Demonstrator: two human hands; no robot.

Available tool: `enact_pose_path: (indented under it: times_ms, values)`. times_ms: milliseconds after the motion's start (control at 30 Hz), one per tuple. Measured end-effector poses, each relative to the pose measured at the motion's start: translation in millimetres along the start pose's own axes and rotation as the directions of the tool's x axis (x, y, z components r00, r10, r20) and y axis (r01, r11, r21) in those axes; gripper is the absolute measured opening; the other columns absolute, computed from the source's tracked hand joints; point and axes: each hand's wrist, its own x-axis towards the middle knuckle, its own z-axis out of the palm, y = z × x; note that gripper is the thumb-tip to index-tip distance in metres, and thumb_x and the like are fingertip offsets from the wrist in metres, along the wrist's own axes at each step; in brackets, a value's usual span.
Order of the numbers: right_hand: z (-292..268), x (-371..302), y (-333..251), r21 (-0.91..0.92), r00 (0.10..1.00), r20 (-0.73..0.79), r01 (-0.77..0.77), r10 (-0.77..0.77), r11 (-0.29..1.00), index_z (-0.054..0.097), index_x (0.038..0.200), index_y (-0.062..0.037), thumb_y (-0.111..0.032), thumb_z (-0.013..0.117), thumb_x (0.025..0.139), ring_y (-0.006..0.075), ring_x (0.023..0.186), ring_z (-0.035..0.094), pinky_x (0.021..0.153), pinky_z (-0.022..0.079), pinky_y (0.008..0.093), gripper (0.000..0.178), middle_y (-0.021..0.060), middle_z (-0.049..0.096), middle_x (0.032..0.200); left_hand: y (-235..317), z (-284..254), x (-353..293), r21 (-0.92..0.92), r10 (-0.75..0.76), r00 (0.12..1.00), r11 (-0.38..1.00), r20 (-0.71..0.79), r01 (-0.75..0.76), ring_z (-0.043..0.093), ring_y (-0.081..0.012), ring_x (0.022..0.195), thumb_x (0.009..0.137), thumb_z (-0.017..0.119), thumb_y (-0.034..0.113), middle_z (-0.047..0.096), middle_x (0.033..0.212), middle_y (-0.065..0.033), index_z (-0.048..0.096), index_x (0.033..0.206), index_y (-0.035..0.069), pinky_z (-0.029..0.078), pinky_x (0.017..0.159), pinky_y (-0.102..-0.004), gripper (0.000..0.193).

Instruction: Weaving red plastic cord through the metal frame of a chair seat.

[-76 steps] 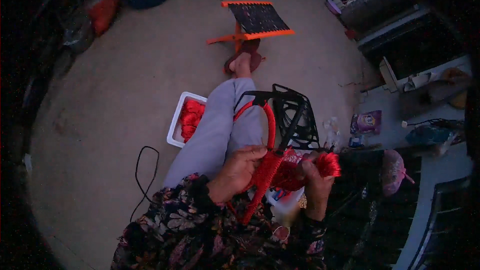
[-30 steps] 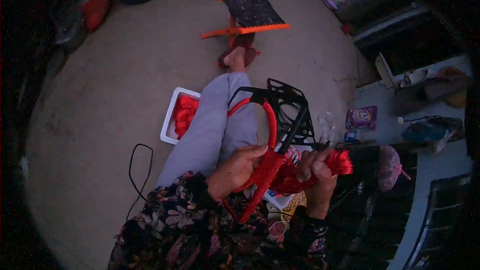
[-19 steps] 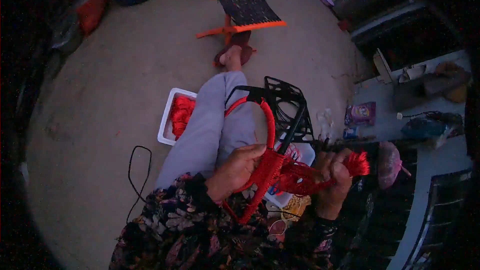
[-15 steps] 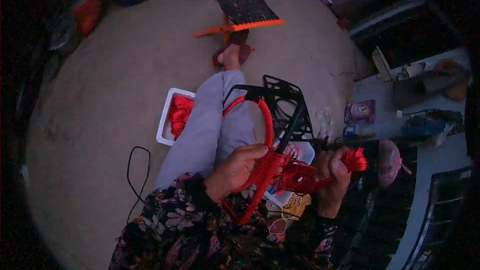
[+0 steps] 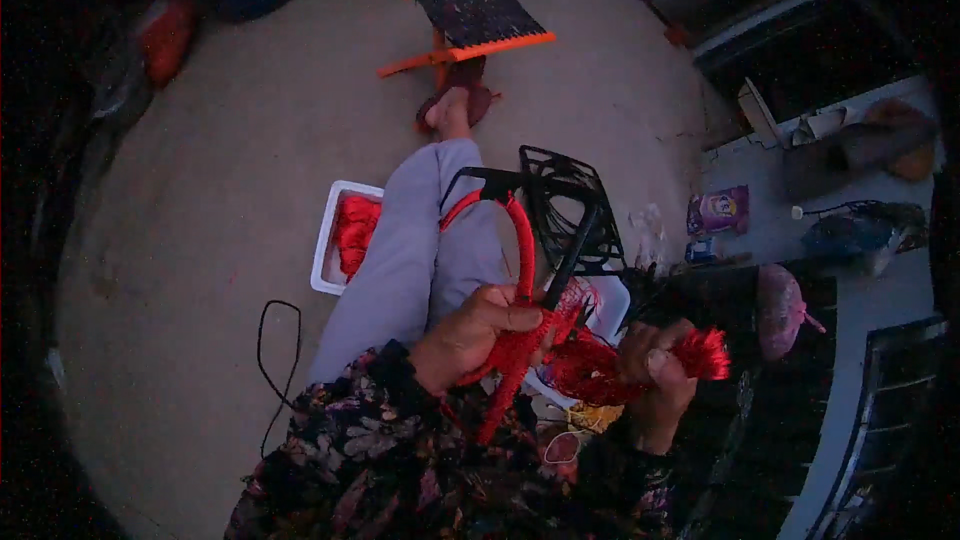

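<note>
My left hand [image 5: 478, 333] is closed round a red cord-wrapped frame [image 5: 525, 240], thumb on top where the wrapping is dense. The frame has a curved red loop and joins a black bar [image 5: 578, 250] slanting up and away. To the right, my right hand [image 5: 660, 372] is clenched on a thick bundle of shiny red cord [image 5: 703, 353], whose loose end sticks out beyond the fist. Red strands [image 5: 588, 365] stretch between the bundle and the wrapped part. The lower part of the frame is partly hidden by my left hand and sleeve.
Left of my legs is a white tray [image 5: 325, 250] of red cord. A black rack [image 5: 575, 205] and a white container [image 5: 610, 305] stand to the right. Black cord [image 5: 262, 335] lies on the floor. An orange folding stool [image 5: 480, 18] is by my feet; a pink bag [image 5: 780, 312] lies right.
My right hand with the red bundle has moved slightly down and left. The wrapped frame has turned a little in my left hand, so its lower loop looks narrower.
</note>
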Motion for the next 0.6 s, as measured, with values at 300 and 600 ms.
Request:
enact_pose_path:
  times_ms: [300,600]
  values:
    - [-9,-24,11,-0.096,0.997,0.035,-0.064,0.068,0.993,0.044,0.075,-0.0053,-0.011,0.060,0.070,0.0139,0.056,0.042,0.052,0.032,0.0286,0.017,0.0049,0.047,0.061,2,6,-6,0.010,-0.026,0.999,1.000,-0.033,0.027,0.059,-0.0209,0.057,0.080,0.061,0.021,0.061,0.069,-0.0104,0.059,0.086,-0.001,0.050,0.053,-0.0327,0.023]
    - [-11,-52,21,-0.122,0.958,0.002,-0.284,0.286,0.951,0.048,0.076,-0.0050,-0.009,0.064,0.068,0.0133,0.062,0.045,0.055,0.036,0.0286,0.018,0.0041,0.049,0.068,-1,9,-10,0.147,-0.016,0.996,0.989,-0.092,0.029,0.057,-0.0203,0.054,0.078,0.061,0.021,0.058,0.063,-0.0102,0.060,0.077,-0.001,0.048,0.051,-0.0318,0.022]
